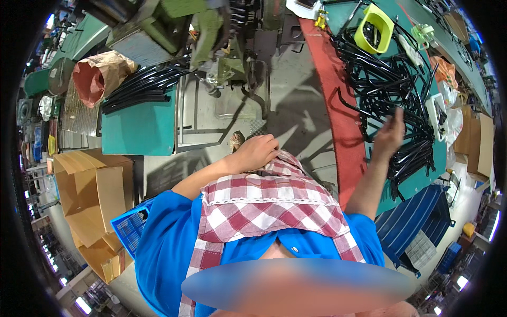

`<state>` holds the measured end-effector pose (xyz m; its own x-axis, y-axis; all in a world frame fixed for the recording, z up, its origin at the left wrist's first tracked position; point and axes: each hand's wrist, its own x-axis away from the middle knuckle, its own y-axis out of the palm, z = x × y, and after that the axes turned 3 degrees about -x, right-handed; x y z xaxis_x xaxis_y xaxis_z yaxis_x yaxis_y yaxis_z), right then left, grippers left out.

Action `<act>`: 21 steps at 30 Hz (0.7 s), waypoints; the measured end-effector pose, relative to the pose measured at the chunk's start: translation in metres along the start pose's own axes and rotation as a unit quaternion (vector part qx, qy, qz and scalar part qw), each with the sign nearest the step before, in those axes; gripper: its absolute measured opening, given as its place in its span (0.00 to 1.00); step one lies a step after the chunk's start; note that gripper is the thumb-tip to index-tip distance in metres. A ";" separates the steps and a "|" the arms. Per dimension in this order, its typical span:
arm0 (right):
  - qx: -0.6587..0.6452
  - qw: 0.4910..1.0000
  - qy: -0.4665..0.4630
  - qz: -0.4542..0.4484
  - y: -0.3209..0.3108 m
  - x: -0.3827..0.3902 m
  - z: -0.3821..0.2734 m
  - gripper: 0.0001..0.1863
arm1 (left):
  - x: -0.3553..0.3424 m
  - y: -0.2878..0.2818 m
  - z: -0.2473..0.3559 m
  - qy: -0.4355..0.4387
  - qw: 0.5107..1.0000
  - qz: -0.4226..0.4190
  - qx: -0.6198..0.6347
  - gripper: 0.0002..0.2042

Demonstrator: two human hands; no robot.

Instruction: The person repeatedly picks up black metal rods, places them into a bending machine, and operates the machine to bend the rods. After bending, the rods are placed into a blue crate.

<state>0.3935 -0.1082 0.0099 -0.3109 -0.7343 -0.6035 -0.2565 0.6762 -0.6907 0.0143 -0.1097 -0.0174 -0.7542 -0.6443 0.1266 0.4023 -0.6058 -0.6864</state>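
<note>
My right hand (390, 134) reaches over a large heap of bent black metal rods (391, 98) on the green-topped table to the right. Motion smears its fingers, so whether they touch a rod is unclear. My left hand (254, 154) rests at my lap on the red-and-white checked apron (264, 203). Its fingers are curled and close together, and the palm side is hidden. Ahead of me stands a green machine (224, 63) with a worn metal body. To the left, a bundle of straight black tubes (142, 90) lies on a green board (138, 129).
A yellow-green bin (374, 30) sits at the heap's far end. Red matting (330, 105) edges the right table. A brown paper bag (100, 76), an open cardboard box (92, 190) and a blue crate (132, 227) are at left; a dark blue plastic container (414, 216) is at lower right.
</note>
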 end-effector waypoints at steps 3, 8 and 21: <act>0.068 0.992 0.055 0.085 -0.040 -0.041 -0.010 0.16 | 0.003 -0.023 -0.028 0.007 1.000 -0.005 0.017 0.09; 0.249 0.964 0.037 0.085 -0.094 -0.084 -0.057 0.14 | 0.013 -0.074 -0.115 -0.077 0.983 -0.127 -0.108 0.13; 0.085 0.994 0.066 -0.009 -0.117 -0.085 -0.267 0.14 | -0.117 -0.215 -0.302 -0.056 0.946 0.078 -0.309 0.08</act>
<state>0.2058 -0.1093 0.2484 -0.4279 -0.7238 -0.5413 -0.1084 0.6357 -0.7643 -0.1409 0.2363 -0.1008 -0.6374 -0.7694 0.0412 0.0970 -0.1332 -0.9863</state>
